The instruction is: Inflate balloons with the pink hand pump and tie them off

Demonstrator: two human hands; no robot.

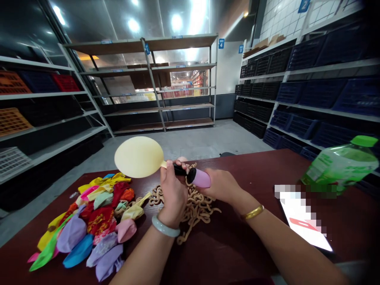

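Observation:
A pale yellow balloon point(139, 157), swollen to an oval, points off to the left over the table's far side. Its neck is pinched in my left hand point(173, 192), against the black front end of a hand balloon pump point(202, 178). My right hand point(224, 185) is wrapped round the pump's pink-purple end. Under both hands lies a heap of tan rubber bands or cords point(197, 211), partly hidden by my left wrist. Left of my left hand spreads a pile of limp balloons point(102, 219) in many colours.
The dark red table point(234, 245) carries a phone point(305, 221) with a lit screen and a green-capped plastic bottle point(341, 162) at the right. Beyond stand metal shelves point(187, 107) at the back and racks of dark crates point(317, 93) along the right.

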